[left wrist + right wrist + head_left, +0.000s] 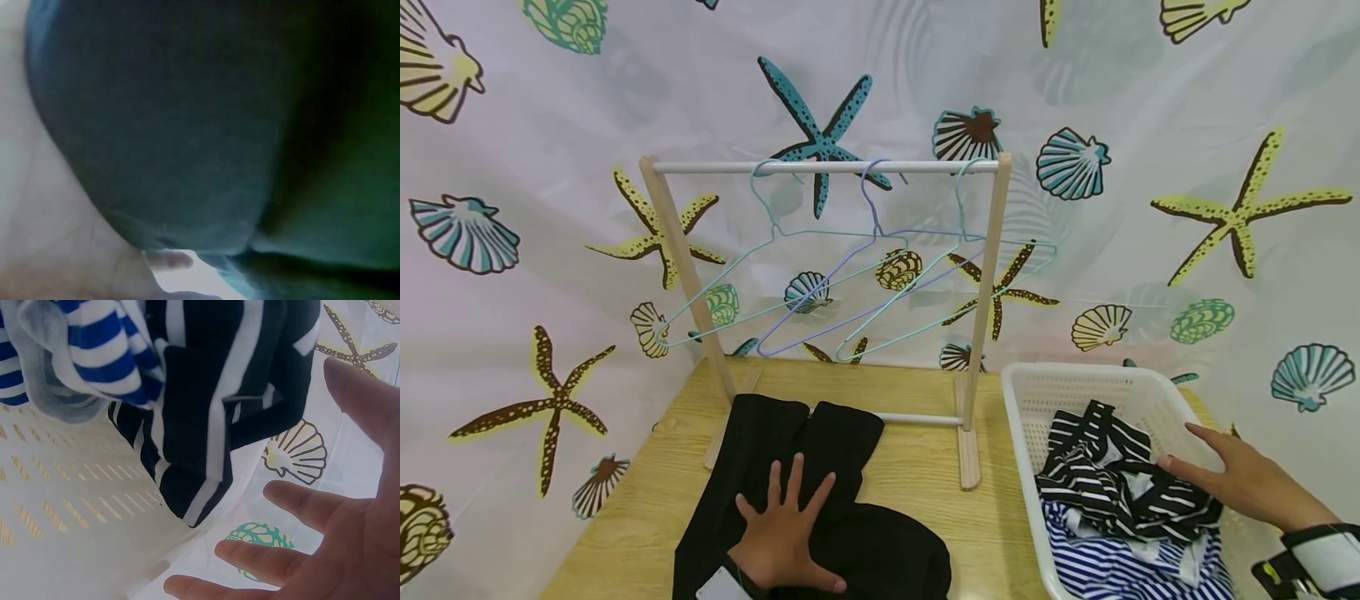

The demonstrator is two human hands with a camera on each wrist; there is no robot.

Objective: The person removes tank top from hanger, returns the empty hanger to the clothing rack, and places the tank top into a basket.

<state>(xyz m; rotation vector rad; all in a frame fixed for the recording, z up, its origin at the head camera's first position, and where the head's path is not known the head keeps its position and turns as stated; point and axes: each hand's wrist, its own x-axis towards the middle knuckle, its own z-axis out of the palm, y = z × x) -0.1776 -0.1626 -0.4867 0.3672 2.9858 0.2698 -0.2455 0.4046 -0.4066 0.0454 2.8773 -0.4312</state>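
Observation:
A black garment point(865, 550) lies on the table, two of its ends side by side at the far edge. Over it my left hand point(782, 533) spreads its fingers; dark cloth point(169, 125) fills most of the left wrist view beside the palm point(56, 206). My right hand point(1247, 479) extends over the right side of a white basket point(1082, 369), fingers apart and holding nothing. Inside the basket, a black-and-white striped garment point(1120, 475) lies on a blue-and-white striped one point(1120, 567). In the right wrist view, the fingers are beside the black striped cloth point(194, 425).
Behind the black garment stands a wooden rack point(988, 292) with a white top rail point(700, 167). Three hangers hang from it: a green one point(722, 271), a purple one point(812, 292) and another green one point(902, 292). A shell-patterned curtain point(910, 50) covers the background behind the wooden table point(625, 517).

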